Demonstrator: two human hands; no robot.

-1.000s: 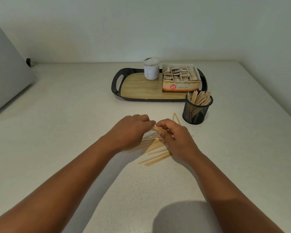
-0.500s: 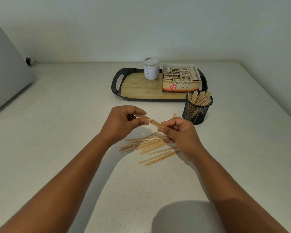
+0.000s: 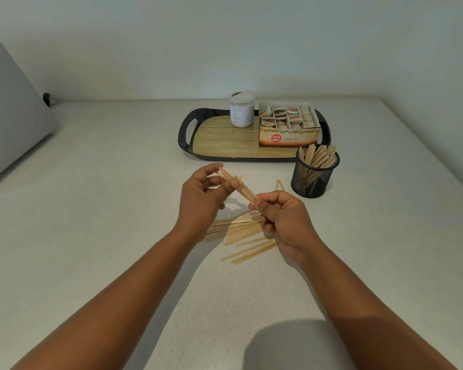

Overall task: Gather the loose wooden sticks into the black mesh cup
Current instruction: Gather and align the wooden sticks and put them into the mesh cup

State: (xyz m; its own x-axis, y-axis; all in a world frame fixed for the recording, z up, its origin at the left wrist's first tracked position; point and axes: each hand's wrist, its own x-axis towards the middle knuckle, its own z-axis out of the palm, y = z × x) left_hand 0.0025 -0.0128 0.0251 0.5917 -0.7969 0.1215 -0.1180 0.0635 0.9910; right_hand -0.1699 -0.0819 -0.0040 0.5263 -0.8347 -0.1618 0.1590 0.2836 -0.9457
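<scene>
Both hands held a small bundle of sticks (image 3: 238, 186) above the counter (image 3: 104, 209): left hand (image 3: 202, 198) & right hand (image 3: 283, 222), fingers curled round the ends. Black mesh cup (image 3: 314, 174) stood just right w/ sticks already in; loose pile (image 3: 241, 233) lay below. Best squared up before dropping in.

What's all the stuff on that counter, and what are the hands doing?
Pale speckled counter: one, off-white, fills the view.
Black-rimmed tray with wood-look base: one, far centre.
Clear lidded jar: one, whitish, on the tray.
Open cardboard tea box: one, orange front, on the tray, right of the jar.
Black mesh cup: one, in front of the tray's right end, already holding sticks.
Loose wooden sticks: many, pale tan, on the counter under the hands.
Held bundle of sticks: a few, raised between both hands.
Grey slanted panel: one, far left.
Left hand: grips the bundle's far end.
Right hand: grips its near end.
</scene>
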